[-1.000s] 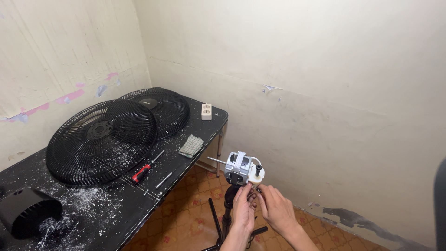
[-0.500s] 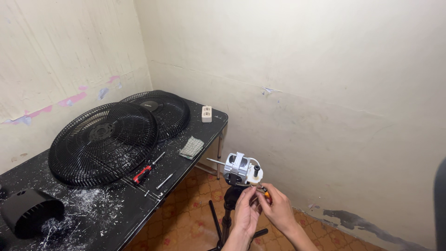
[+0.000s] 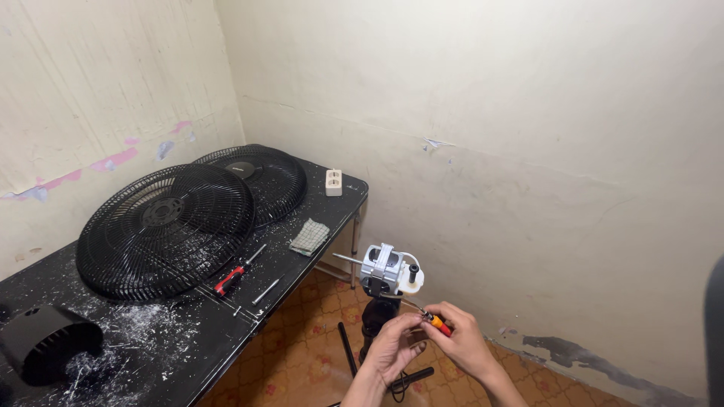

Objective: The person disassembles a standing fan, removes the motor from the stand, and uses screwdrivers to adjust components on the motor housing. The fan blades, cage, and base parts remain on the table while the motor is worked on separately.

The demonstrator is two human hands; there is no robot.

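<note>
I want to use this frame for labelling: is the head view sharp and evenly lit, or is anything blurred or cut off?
Head view: soft, even light, no glare; fan guards sharp; hands slightly soft, forearms cropped by the bottom edge; dark blurred shape at the right border.

No packages, labels, signs or screens show anywhere in this view, neither on the table nor on the walls.
</note>
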